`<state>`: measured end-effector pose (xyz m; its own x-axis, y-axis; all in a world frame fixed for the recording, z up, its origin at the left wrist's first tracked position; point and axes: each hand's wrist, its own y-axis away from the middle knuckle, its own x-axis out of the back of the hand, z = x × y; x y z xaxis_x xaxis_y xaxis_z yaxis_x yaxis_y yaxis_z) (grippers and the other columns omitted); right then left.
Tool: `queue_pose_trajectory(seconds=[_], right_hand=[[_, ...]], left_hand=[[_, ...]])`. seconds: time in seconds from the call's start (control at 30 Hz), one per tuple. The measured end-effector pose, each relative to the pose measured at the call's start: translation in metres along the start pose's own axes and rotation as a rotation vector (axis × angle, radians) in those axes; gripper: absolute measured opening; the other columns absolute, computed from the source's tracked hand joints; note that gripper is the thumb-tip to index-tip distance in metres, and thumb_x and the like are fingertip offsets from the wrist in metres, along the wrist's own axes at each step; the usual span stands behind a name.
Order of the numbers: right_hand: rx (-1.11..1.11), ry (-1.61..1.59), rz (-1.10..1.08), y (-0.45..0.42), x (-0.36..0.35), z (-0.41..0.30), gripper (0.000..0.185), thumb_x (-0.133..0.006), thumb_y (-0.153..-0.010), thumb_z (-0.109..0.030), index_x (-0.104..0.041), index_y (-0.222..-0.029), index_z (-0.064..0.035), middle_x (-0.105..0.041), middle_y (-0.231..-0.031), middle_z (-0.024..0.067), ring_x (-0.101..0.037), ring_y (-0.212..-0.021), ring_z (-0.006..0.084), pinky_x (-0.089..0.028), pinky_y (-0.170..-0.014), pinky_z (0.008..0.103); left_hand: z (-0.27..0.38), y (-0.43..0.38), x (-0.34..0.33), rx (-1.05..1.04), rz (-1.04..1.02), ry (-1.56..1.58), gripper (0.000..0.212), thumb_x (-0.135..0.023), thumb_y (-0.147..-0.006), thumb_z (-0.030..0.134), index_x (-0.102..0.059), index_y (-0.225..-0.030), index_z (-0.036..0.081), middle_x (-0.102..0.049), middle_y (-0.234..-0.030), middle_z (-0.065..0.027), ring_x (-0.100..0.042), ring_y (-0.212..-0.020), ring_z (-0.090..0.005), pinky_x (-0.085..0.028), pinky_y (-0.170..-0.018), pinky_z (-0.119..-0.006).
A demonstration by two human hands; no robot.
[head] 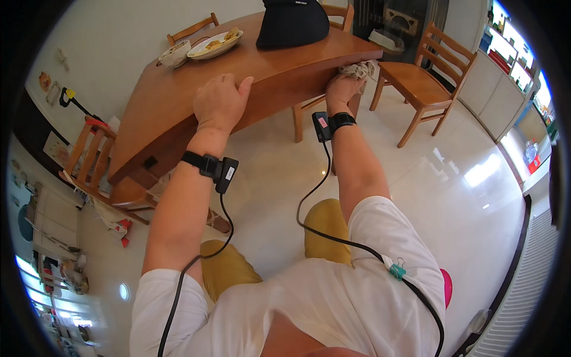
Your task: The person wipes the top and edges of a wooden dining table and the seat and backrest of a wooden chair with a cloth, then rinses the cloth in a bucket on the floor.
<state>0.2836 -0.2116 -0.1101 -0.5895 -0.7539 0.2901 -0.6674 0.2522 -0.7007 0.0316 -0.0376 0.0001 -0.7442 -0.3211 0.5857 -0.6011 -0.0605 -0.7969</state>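
My left hand [221, 101] rests on the near edge of the wooden table [178, 96], with its thumb apart and nothing seen in it. At the table's right side, my right hand [342, 91] holds a crumpled light cloth [359, 70] against the apron, just below the tabletop's edge. Its fingers are partly hidden by the cloth. Farther back on the table are a bowl [175, 54], a white plate [216, 45] with pieces of food, and a black fabric item [292, 24]. Each wrist wears a black strapped device with a cable.
A wooden chair [417, 85] stands right of the table, and another chair [91, 156] is at the left. More chairs are behind and beneath the table. A white radiator [519, 285] runs along the lower right. Cables hang along both my arms.
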Motion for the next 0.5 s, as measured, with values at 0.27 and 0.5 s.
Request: queue_pose_trajectory(seconds=[0.27,0.5], right_hand=[[0.101,-0.299,-0.098,0.115,-0.008,-0.068,0.043,-0.051,-0.089,0.001,-0.051,-0.129,0.0162,-0.028,-0.153,0.0310,-0.026,-0.141,0.0472,-0.019,-0.120,0.0490],[0.237,-0.673,-0.684,0.223,0.058,-0.143,0.031,-0.050,-0.095,-0.008,-0.063,-0.118,0.0067,-0.060,-0.125,0.0225,-0.050,-0.120,0.0440,-0.038,-0.106,0.0433]], left_hand=[[0.007,-0.003,-0.003,0.113,-0.047,0.110,0.048,-0.055,-0.094,0.051,-0.072,-0.084,0.007,-0.071,-0.087,-0.0156,-0.068,-0.084,-0.0362,-0.053,-0.073,-0.048],[-0.013,0.032,0.036,-0.161,-0.136,0.432,0.036,-0.059,-0.092,0.034,-0.068,-0.107,0.003,-0.067,-0.117,-0.0160,-0.059,-0.115,-0.0328,-0.046,-0.096,-0.047]])
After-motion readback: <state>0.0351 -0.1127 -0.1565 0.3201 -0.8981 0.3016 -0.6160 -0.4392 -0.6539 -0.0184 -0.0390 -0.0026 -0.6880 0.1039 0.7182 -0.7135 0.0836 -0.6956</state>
